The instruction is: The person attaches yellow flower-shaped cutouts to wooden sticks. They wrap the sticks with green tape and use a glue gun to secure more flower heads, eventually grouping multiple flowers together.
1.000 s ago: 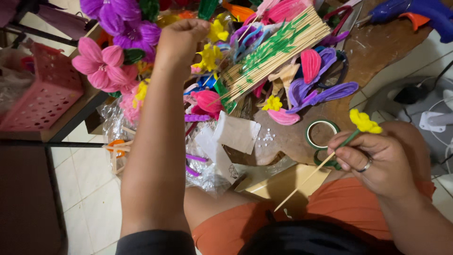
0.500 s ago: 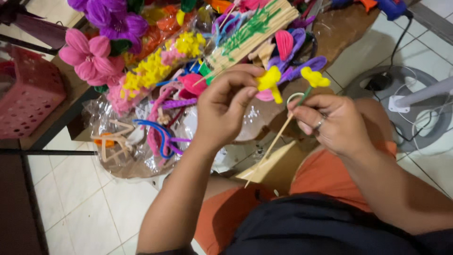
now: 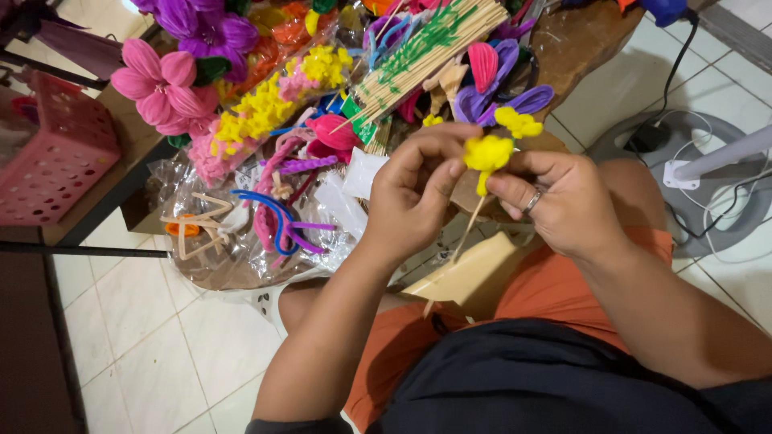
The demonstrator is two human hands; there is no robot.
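Far off to the left of the left hand sits a pink basket [image 3: 50,161] with little holes in its sides. Nearer, up and to the left of that hand, lie big pink and purple flowers [image 3: 161,80] made of fuzzy wire. Just left of the left hand is a clear plastic bag [image 3: 217,249] with bent fuzzy wires on it, blue, purple and pink.

The left hand [image 3: 414,193] is curled closed. Its thumb and fingers pinch a fuzzy yellow flower piece [image 3: 486,153] right at their tips. The piece sits on top of a thin wooden stick [image 3: 465,233], which runs down between the two hands.

Above both hands lies a bundle of wooden sticks [image 3: 426,48] with green tips. Below the hands, a flat tan piece of cardboard [image 3: 466,273] rests on the person's lap, on the orange shorts [image 3: 555,289].

The right hand [image 3: 567,205] is just right of the yellow piece. It is curled closed too, and its thumb and first finger pinch the yellow piece from the other side. A ring is on one finger. A second yellow flower piece [image 3: 519,122] pokes up just above this hand.

Far to the right of the right hand, a grey fan base [image 3: 708,161] with cables stands on the tiled floor [image 3: 137,321].
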